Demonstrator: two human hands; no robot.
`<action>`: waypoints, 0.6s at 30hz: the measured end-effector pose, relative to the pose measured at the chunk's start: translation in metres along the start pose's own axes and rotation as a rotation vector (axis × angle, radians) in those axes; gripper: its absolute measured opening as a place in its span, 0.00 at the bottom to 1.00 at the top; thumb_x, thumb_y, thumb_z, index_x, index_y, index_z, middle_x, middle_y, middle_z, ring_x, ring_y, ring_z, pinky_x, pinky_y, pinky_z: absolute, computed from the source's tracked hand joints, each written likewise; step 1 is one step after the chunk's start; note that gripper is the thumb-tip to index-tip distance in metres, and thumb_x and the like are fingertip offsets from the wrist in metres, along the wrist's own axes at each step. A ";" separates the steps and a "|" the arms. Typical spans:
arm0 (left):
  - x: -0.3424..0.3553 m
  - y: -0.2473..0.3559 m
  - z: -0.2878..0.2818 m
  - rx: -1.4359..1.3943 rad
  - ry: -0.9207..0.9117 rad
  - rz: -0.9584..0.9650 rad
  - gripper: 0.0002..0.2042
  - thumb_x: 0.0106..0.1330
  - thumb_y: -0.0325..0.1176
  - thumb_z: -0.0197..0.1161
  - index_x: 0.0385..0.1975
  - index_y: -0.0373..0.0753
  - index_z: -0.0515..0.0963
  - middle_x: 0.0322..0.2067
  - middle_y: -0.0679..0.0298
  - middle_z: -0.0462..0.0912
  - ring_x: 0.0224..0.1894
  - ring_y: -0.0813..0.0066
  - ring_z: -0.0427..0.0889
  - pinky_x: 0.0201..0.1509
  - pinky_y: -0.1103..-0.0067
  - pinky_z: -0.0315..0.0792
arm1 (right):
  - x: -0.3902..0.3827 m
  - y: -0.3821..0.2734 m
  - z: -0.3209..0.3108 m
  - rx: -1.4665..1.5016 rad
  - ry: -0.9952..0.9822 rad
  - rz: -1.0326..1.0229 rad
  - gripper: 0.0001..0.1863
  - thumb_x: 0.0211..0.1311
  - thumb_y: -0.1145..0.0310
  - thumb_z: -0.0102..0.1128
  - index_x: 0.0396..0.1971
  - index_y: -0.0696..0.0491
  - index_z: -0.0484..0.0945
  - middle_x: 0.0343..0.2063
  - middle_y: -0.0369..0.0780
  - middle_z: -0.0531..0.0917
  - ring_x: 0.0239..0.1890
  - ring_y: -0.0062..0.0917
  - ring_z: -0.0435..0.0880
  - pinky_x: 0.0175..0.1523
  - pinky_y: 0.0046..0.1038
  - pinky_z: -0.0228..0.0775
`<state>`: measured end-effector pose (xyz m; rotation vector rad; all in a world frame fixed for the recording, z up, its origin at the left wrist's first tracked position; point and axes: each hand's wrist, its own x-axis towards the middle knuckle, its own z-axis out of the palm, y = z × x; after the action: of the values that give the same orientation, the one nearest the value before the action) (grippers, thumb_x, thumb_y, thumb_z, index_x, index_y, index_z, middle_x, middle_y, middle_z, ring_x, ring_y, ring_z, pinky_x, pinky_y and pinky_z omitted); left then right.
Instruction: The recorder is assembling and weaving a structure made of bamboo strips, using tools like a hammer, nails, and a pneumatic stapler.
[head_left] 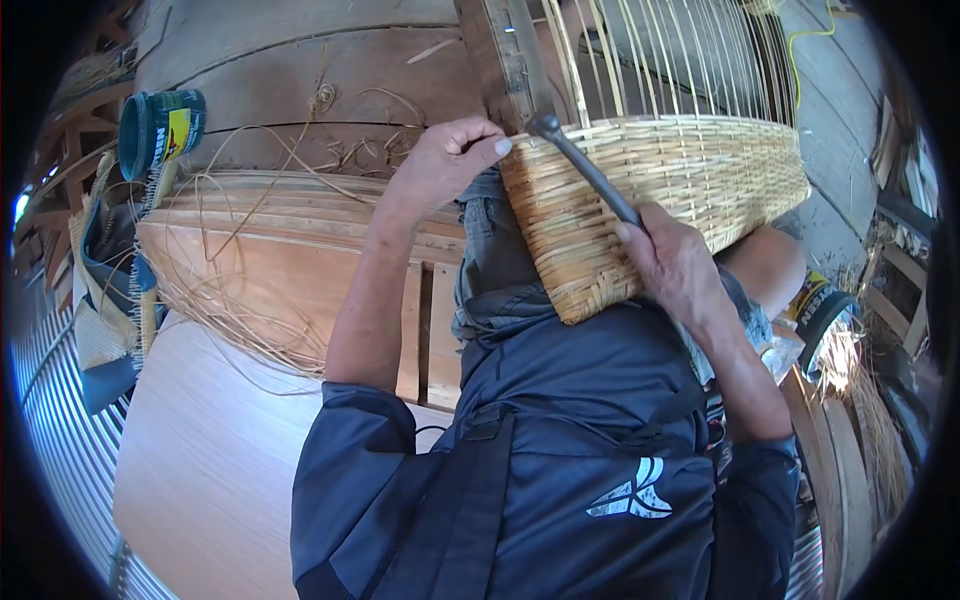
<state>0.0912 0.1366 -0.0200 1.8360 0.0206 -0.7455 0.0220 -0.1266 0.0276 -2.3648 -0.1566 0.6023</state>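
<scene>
A woven wicker panel (680,175) lies across my lap, its weave closed at the near end and bare upright canes (680,60) running away from me. In my right hand (670,260) is a dark metal hammer (590,175), fingers wrapped round its handle. The hammer's head is over the panel's far left corner. Close by, my left hand (450,165) pinches thumb and finger together at that corner; whatever is between them is too small or hidden to make out. A wooden bar (512,70) extends away beyond this hand.
Loose cane strands (240,220) trail over stacked boards (270,270) to my left. A dark green tub (160,130) stands far left, with another tub (825,310) at right. A pale board (220,460) lies near left. Grey planks (300,70) form the floor.
</scene>
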 end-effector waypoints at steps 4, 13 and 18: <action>0.003 -0.010 0.000 0.045 0.043 0.071 0.11 0.65 0.41 0.58 0.32 0.39 0.77 0.17 0.77 0.67 0.17 0.92 0.61 0.18 0.89 0.57 | -0.010 -0.006 -0.010 0.171 0.067 0.001 0.13 0.64 0.62 0.51 0.40 0.58 0.71 0.18 0.48 0.74 0.20 0.41 0.76 0.27 0.34 0.67; 0.005 -0.007 0.003 0.015 0.052 0.048 0.11 0.64 0.41 0.58 0.30 0.39 0.77 0.16 0.78 0.66 0.16 0.93 0.60 0.17 0.89 0.55 | -0.002 0.002 -0.003 0.052 0.002 0.034 0.13 0.65 0.61 0.50 0.33 0.58 0.69 0.17 0.50 0.74 0.22 0.47 0.76 0.27 0.39 0.68; 0.001 -0.005 0.004 -0.020 0.035 -0.007 0.10 0.64 0.40 0.58 0.29 0.39 0.77 0.15 0.77 0.66 0.15 0.92 0.60 0.16 0.89 0.55 | -0.008 -0.011 -0.006 0.055 0.028 0.045 0.14 0.65 0.60 0.51 0.33 0.58 0.70 0.15 0.49 0.74 0.20 0.45 0.76 0.26 0.38 0.67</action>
<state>0.0883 0.1349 -0.0260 1.8302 0.0569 -0.7154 0.0182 -0.1236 0.0419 -2.3275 -0.0734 0.5869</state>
